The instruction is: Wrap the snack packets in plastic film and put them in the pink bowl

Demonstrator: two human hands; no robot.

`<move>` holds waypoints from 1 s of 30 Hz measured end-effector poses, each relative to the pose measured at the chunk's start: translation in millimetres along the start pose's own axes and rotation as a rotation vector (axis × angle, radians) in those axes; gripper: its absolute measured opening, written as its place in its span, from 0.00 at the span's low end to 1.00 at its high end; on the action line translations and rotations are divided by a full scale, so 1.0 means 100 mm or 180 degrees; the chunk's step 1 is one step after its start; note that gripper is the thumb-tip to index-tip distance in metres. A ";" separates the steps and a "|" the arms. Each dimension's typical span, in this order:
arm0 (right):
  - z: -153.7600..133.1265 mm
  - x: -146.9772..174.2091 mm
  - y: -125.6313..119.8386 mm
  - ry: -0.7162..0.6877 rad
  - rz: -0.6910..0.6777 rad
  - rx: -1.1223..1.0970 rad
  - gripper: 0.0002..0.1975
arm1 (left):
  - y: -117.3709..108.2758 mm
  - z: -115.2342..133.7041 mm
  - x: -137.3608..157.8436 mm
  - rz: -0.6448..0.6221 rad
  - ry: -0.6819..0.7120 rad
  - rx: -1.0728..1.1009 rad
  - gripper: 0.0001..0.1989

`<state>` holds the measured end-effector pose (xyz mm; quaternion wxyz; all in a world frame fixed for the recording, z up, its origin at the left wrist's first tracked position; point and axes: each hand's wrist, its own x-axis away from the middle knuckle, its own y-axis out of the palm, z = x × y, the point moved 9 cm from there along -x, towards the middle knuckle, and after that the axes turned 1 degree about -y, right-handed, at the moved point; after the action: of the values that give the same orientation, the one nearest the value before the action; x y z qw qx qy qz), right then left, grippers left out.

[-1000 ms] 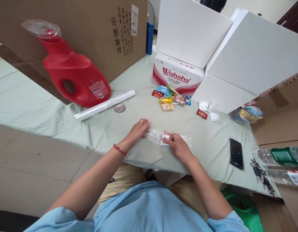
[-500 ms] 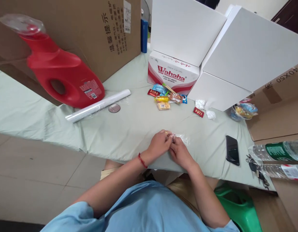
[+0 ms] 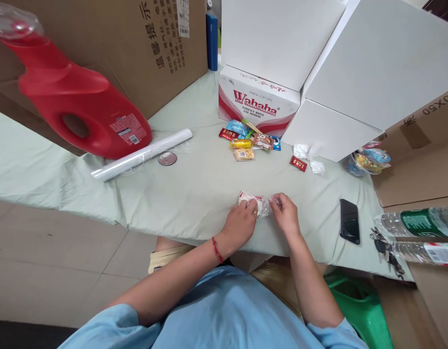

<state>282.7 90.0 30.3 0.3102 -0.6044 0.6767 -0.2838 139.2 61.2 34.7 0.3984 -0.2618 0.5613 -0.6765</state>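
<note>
My left hand (image 3: 241, 222), with a red cord on its wrist, has its fingers curled over a small red-and-white packet (image 3: 244, 196) on the cloth near the table's front edge. Crinkled clear plastic film (image 3: 262, 207) stretches from this packet to the right. My right hand (image 3: 286, 213) pinches the film's right end between thumb and fingers. The left fingers cover part of the packet, so its kind cannot be made out.
Beyond my hands, several wrapped snacks (image 3: 244, 154) lie before a Wahaba water carton (image 3: 260, 99). A red sachet (image 3: 298, 163) and crumpled white tissue (image 3: 317, 167) are to their right. At left are a white roll (image 3: 142, 155), round disc (image 3: 167, 158) and red jug (image 3: 82, 106); at right, a phone (image 3: 349, 221).
My hands, close together before, are now apart: the right has moved right with the film's end, and the left lies over the packet. More of packet and film shows. The view has shifted slightly.
</note>
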 end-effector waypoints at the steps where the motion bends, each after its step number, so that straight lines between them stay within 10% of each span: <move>1: -0.13 -0.06 0.05 -0.0039 -0.0106 -0.0126 0.10 | 0.00 0.01 0.00 0.0029 0.0015 -0.0005 0.18; 9: -0.85 -0.25 0.56 -0.0451 -0.0899 0.0622 0.09 | -0.15 -0.23 0.39 0.0505 0.0023 0.1057 0.23; 18: -1.12 0.15 0.78 -0.0788 -0.0572 0.1582 0.31 | -0.46 -1.66 1.02 0.1662 -0.1089 0.0661 0.12; 25: -0.76 0.07 0.25 -0.0578 -0.0213 0.0747 0.18 | -0.42 -1.63 1.09 0.1587 -0.0759 0.0089 0.11; 30: 0.18 0.01 -0.54 0.0314 0.0433 -0.0291 0.13 | -0.43 -1.51 1.09 0.1845 -0.0465 -0.0176 0.09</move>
<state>330.9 83.2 59.1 0.2671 -0.5558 0.7429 -0.2603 -52.3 55.8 30.6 0.6069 -0.1494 0.6007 -0.4984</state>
